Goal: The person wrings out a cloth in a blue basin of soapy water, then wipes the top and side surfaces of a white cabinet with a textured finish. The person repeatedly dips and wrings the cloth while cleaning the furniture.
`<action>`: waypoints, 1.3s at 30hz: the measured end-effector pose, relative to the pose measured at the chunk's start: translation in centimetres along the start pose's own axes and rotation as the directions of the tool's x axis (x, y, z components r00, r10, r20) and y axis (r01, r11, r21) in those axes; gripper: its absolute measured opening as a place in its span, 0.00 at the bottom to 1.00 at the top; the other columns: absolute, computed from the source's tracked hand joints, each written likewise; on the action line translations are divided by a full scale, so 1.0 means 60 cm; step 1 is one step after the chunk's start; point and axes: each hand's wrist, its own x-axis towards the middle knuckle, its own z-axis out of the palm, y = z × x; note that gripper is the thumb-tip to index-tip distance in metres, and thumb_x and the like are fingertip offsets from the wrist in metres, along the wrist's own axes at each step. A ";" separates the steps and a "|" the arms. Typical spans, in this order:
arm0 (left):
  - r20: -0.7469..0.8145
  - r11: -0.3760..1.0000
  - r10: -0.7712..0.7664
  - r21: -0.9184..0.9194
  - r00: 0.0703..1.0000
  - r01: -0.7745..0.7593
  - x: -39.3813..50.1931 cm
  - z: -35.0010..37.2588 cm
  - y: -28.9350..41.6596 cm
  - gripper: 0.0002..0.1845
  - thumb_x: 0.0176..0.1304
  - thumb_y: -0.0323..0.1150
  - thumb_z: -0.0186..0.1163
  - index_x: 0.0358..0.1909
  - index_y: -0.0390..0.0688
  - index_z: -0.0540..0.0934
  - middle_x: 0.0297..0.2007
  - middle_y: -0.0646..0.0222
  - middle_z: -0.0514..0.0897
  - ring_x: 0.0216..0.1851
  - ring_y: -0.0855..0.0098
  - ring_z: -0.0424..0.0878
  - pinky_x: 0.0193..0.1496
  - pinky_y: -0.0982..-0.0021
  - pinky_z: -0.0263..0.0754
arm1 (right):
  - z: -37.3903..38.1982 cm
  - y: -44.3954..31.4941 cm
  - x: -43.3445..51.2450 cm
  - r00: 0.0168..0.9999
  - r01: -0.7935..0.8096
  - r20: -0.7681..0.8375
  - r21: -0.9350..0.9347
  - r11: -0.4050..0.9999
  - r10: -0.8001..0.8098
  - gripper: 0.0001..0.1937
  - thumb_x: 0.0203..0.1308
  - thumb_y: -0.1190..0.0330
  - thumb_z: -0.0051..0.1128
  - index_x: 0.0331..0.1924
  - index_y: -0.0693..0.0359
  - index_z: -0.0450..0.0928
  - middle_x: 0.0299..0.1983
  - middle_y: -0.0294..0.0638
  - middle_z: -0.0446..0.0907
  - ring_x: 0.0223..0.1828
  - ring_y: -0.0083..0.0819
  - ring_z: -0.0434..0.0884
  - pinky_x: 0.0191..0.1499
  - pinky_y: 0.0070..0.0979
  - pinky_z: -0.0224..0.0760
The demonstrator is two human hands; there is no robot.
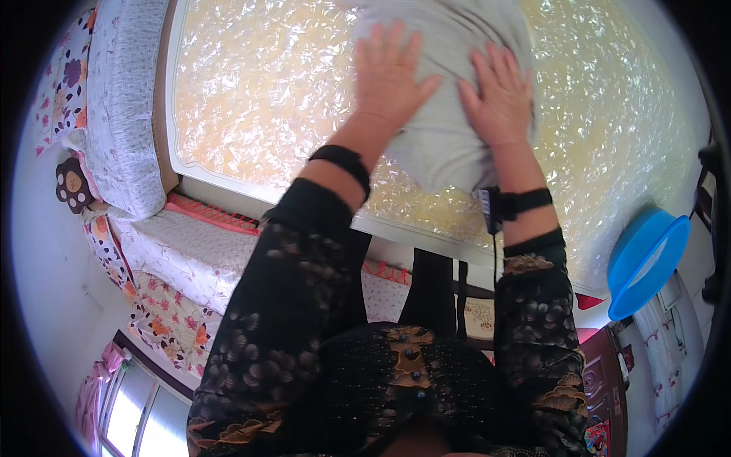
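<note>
A light grey cloth garment (440,154) lies on a table with a shiny, crinkled clear cover (257,85). My left hand (391,74) presses flat on the cloth's left part, fingers spread. On its right side my right hand (499,100) rests palm down, fingers slightly apart. Neither hand grips anything. Black straps circle both wrists, and a small dark device with a cable hangs at the right one. The cloth's far end runs out of the top of the view.
A blue plastic basin (648,263) stands tilted at the table's right corner. Along the left side is a sofa with a pale patterned cover (123,103), and more covered seating (183,251) lies below it. The table's pale edge (228,185) runs in front of my body.
</note>
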 end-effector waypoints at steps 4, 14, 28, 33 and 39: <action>0.185 0.981 0.109 -0.178 0.977 -0.076 -0.037 -0.021 0.085 0.35 0.58 0.52 0.58 0.65 0.46 0.66 0.67 0.56 0.61 0.70 0.50 0.54 0.70 0.46 0.43 | -0.048 0.046 -0.093 0.965 -0.242 0.090 -0.066 0.968 0.247 0.29 0.53 0.54 0.58 0.60 0.51 0.71 0.67 0.44 0.64 0.69 0.48 0.59 0.68 0.58 0.42; 0.156 0.940 -0.338 0.021 0.928 0.339 -0.057 -0.080 -0.099 0.32 0.63 0.48 0.53 0.66 0.43 0.64 0.69 0.52 0.57 0.70 0.46 0.52 0.69 0.46 0.44 | -0.030 -0.126 -0.036 0.932 0.105 0.313 0.252 0.962 -0.184 0.34 0.46 0.46 0.63 0.60 0.43 0.71 0.70 0.38 0.57 0.72 0.48 0.51 0.67 0.67 0.34; 0.062 0.900 -0.430 0.107 0.901 0.423 0.069 -0.032 -0.102 0.33 0.63 0.51 0.51 0.67 0.43 0.64 0.70 0.56 0.56 0.72 0.49 0.47 0.71 0.47 0.37 | -0.027 0.124 0.201 0.982 -0.116 0.120 -0.214 0.970 0.144 0.31 0.57 0.42 0.50 0.65 0.40 0.67 0.71 0.38 0.56 0.71 0.47 0.54 0.70 0.55 0.36; 0.082 0.900 -0.434 0.088 0.897 0.427 0.066 -0.031 -0.102 0.33 0.64 0.51 0.50 0.67 0.43 0.63 0.71 0.56 0.55 0.73 0.50 0.45 0.71 0.47 0.35 | -0.010 0.179 0.200 0.986 -0.159 -0.074 -0.132 0.978 0.150 0.29 0.55 0.45 0.53 0.62 0.43 0.70 0.67 0.39 0.64 0.66 0.48 0.61 0.67 0.58 0.41; 0.140 0.860 -0.509 0.047 0.849 0.508 0.093 -0.045 -0.080 0.33 0.61 0.46 0.56 0.66 0.43 0.64 0.70 0.51 0.55 0.72 0.47 0.45 0.71 0.47 0.36 | -0.057 0.151 0.198 0.989 -0.131 0.114 0.317 0.939 0.099 0.25 0.55 0.57 0.56 0.59 0.52 0.71 0.62 0.41 0.69 0.65 0.44 0.65 0.68 0.51 0.46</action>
